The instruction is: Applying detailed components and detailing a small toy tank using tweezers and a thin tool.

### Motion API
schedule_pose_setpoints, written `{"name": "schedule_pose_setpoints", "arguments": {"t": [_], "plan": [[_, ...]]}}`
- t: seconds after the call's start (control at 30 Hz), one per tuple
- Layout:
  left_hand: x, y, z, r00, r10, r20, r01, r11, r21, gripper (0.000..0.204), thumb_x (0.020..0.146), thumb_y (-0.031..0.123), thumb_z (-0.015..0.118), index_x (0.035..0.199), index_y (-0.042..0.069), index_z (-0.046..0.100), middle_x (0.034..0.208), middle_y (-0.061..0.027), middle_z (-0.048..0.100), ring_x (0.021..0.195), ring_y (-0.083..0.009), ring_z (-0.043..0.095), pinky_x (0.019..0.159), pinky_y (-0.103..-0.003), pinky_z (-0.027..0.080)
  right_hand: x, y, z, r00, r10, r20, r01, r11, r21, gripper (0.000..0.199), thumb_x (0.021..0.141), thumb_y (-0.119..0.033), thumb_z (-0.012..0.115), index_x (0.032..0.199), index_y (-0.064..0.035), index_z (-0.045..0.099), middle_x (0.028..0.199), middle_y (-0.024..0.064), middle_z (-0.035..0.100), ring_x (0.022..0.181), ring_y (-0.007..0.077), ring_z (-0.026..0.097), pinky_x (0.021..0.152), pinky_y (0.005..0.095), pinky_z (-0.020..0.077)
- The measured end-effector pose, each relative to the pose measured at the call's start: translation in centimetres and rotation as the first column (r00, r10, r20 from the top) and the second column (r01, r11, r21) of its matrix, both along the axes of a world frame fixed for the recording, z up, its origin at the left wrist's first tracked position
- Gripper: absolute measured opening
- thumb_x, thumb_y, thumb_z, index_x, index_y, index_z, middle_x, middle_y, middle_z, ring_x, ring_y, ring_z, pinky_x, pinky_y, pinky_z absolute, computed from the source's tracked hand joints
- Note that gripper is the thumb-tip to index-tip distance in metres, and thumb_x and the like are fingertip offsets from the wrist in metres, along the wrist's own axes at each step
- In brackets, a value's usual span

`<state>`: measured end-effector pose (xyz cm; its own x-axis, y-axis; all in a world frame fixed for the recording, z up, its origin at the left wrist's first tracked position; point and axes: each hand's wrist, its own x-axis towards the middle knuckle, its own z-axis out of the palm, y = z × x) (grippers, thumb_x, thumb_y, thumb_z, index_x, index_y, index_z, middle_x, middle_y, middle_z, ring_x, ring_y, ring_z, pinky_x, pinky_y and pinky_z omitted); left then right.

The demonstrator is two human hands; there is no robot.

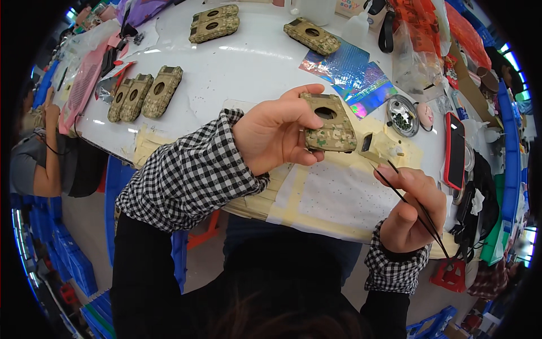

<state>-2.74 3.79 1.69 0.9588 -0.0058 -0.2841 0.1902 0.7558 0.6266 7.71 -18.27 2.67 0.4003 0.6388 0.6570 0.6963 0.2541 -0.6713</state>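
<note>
My left hand (285, 127) is closed round a camouflage toy tank hull (333, 134), its round opening turned up and the thumb beside that opening. The hull is lifted over the work table. To its right and nearer me, my right hand (415, 206) grips a pair of thin black tweezers (407, 199). Their tips point toward a small open-topped tan block (377, 148) and stand apart from the hull. I cannot make out anything between the tips. A round clear dish (402, 116) with small dark green bits lies beyond my right hand.
Three similar hulls (162, 91) stand at the left, two more (213, 24) at the back and another hull (311, 35) beside shiny holographic sheets (350, 70). White dotted paper (322, 198) is taped before me. A red-edged phone (455, 150) lies right. Another person (48, 152) sits left.
</note>
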Motion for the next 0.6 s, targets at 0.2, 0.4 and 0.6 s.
{"name": "schedule_pose_setpoints", "arguments": {"t": [0.2,0.4,0.6], "plan": [[-0.12,-0.45,0.55,1.0,0.007,0.004,-0.007,0.998,0.069,0.061,0.083,0.009,0.046,0.139,0.016,0.023,0.125,-0.0272,0.048,0.071,-0.017,0.058,0.047,-0.021,0.041,-0.02,-0.07,-0.17,1.0,0.004,-0.027,-0.004,1.0,0.008,0.043,0.087,-0.036,0.062,0.106,0.0019,0.058,0.089,0.0163,0.068,0.081,0.0237,0.065,0.073,0.0316,0.0515],[-0.18,-0.36,0.11,0.999,-0.004,0.033,0.002,0.999,0.052,0.061,0.083,0.009,0.045,0.139,0.017,0.024,0.125,-0.0263,0.049,0.082,-0.017,0.059,0.046,-0.02,0.04,-0.05,-0.02,-0.32,0.999,0.006,-0.037,-0.006,1.0,0.013,0.043,0.088,-0.037,0.061,0.106,0.0021,0.058,0.089,0.0162,0.068,0.082,0.0232,0.065,0.073,0.0313,0.0514],[-0.25,-0.29,0.06,0.999,-0.02,0.047,0.018,0.998,0.055,0.063,0.083,0.009,0.046,0.14,0.018,0.023,0.126,-0.0256,0.047,0.084,-0.0176,0.059,0.045,-0.02,0.039,0.0,-0.06,-0.28,1.0,0.003,-0.02,-0.003,1.0,0.003,0.044,0.088,-0.038,0.061,0.107,0.002,0.057,0.089,0.0159,0.068,0.081,0.0229,0.065,0.073,0.0311,0.0512]]}}
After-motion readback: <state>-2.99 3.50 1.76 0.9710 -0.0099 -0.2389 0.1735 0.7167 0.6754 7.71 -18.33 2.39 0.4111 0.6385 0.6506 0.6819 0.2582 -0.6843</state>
